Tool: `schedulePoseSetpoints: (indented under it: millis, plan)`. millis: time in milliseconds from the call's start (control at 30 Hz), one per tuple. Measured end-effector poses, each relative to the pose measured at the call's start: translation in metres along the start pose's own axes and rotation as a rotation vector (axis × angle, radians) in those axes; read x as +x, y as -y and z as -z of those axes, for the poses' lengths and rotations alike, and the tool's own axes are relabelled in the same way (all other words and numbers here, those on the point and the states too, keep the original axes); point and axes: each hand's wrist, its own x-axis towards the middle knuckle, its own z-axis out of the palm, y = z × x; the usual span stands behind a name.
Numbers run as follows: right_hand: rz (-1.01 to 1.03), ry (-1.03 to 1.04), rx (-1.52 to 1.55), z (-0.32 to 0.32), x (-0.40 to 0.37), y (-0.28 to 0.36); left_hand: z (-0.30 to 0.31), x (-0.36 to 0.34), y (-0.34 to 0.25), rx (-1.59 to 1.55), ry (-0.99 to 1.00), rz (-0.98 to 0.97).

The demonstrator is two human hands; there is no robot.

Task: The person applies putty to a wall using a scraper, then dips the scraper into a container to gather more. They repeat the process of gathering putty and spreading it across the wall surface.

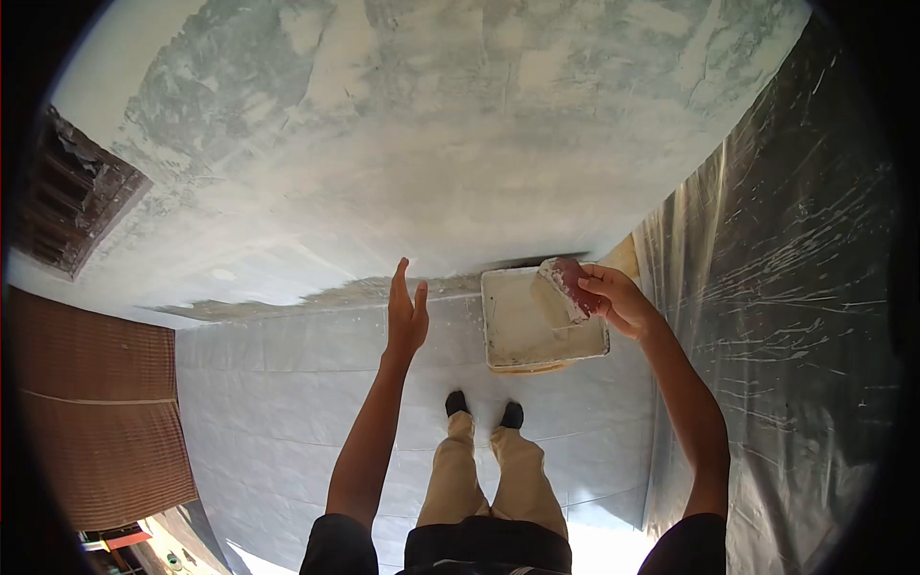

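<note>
My right hand (618, 302) grips a dark red block-like tool (572, 286) whose edge is crusted with white material. The tool is over the right part of a square white tray (495, 335), which holds a pale, smooth material. My left hand (407, 321) is raised in front of the wall, left of the tray, with its fingers apart and nothing in it. The wall (383, 172) ahead is coated in patchy white and grey, with a rough bare strip along its bottom edge.
Splattered plastic sheeting (795, 287) hangs on the right. A brown ribbed panel (96, 402) stands at the left, below a dark framed wall opening (72, 192). My shoes are on the grey floor (287, 383), just short of the tray.
</note>
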Motion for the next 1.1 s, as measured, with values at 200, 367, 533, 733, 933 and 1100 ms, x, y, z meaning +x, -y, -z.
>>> schedulePoseSetpoints:
  millis: [200,367,533,733,933,1100]
  plan:
    - [0.230,0.083,-0.008,-0.102,-0.032,0.122,0.106,0.066,-0.088,0.013,-0.221,-0.215]
    - [0.467,0.150,-0.036,-0.182,-0.049,0.206,0.200,0.109,-0.143,0.012,-0.350,-0.363]
    - [0.637,0.157,-0.053,-0.265,-0.060,0.266,0.282,0.145,-0.183,0.035,-0.434,-0.525]
    - [0.804,0.104,-0.131,-0.357,-0.057,0.312,0.365,0.186,-0.216,0.108,-0.535,-0.769]
    - [0.992,-0.004,-0.196,-0.425,-0.057,0.345,0.426,0.218,-0.256,0.107,-0.555,-0.879]
    - [1.196,-0.082,-0.292,-0.455,-0.051,0.379,0.452,0.239,-0.282,0.132,-0.553,-0.953]
